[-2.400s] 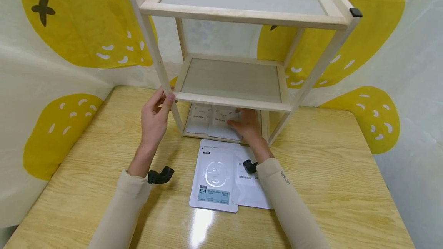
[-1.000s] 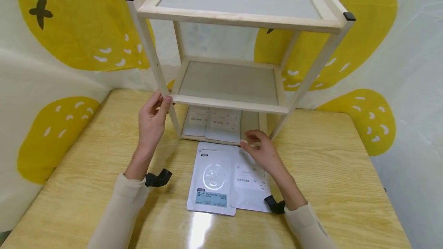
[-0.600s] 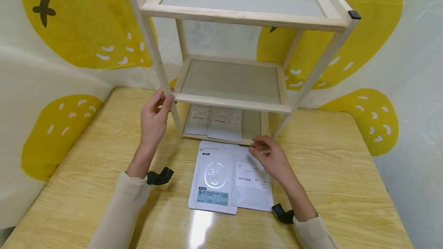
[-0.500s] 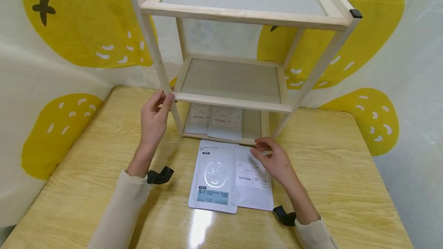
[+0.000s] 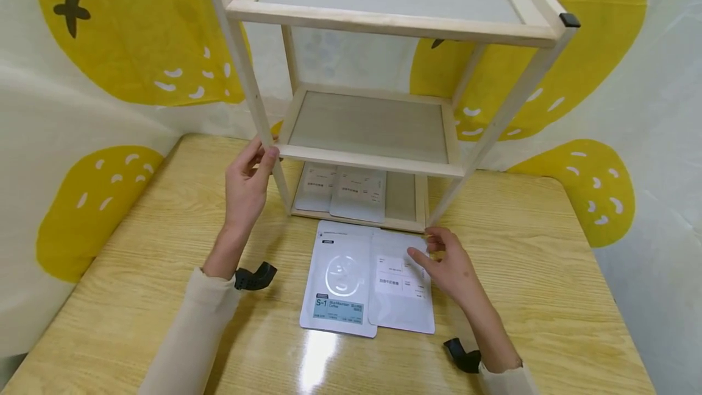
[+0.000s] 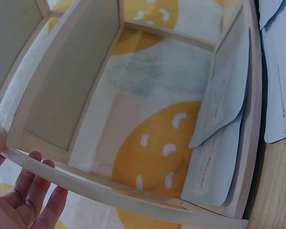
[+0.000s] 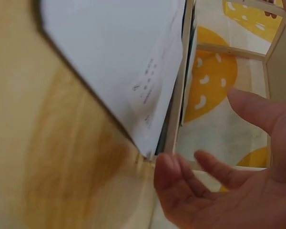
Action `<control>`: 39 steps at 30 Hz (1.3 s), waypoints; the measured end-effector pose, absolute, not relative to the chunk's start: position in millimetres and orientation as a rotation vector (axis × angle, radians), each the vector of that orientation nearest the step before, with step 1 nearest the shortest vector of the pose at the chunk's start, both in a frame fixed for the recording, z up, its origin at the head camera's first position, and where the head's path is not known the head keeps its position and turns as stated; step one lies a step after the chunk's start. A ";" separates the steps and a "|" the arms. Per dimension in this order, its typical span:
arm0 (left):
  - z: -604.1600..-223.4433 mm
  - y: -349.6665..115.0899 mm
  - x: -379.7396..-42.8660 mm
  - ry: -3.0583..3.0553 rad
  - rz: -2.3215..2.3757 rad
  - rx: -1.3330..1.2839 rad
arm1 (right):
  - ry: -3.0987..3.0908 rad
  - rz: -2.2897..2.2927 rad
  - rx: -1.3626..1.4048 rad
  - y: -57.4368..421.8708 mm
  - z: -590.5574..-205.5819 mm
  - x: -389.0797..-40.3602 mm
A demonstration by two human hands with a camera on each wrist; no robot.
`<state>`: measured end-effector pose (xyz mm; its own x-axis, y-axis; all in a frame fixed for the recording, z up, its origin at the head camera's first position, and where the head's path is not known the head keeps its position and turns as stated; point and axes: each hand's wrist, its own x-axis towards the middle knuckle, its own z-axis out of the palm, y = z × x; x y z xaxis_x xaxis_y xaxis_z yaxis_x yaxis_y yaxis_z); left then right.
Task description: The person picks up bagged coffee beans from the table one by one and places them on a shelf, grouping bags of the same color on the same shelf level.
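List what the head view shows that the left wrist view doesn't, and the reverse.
Only the head view: the right hand and the blue label on the S-1 pack.
Only the left wrist view: the middle shelf's underside.
Both: the left hand holding the rack, with two white pouches on its bottom shelf.

wood-grain table [image 5: 548,297]: wooden rack [image 5: 384,22], two overlapping white pouches [image 5: 341,276] | bottom shelf [image 5: 402,199]: two overlapping packets [image 5: 358,197]
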<state>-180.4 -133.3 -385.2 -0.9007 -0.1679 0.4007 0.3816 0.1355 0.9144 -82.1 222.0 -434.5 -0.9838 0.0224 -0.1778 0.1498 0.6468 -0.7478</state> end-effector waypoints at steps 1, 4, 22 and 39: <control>-385.1 -132.9 -180.3 -2.010 -1.817 -0.207 | 2.705 -1.248 0.165 222.7 -435.2 -80.8; -384.9 -132.3 -180.2 -2.008 -1.816 -0.213 | 2.695 -1.220 0.220 224.2 -439.1 -77.2; -385.9 -135.2 -181.9 -2.029 -1.791 -0.204 | 2.790 -0.901 0.223 201.5 -448.8 -74.8; -386.7 -134.6 -182.9 -2.028 -1.800 -0.195 | 2.806 -0.843 0.218 200.4 -453.3 -84.0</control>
<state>-182.9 -134.6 -386.7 -0.9020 -0.1694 0.3972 0.3742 0.1520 0.9148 -84.0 200.4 -453.3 -0.9684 0.0824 -0.2355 0.1985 0.8262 -0.5272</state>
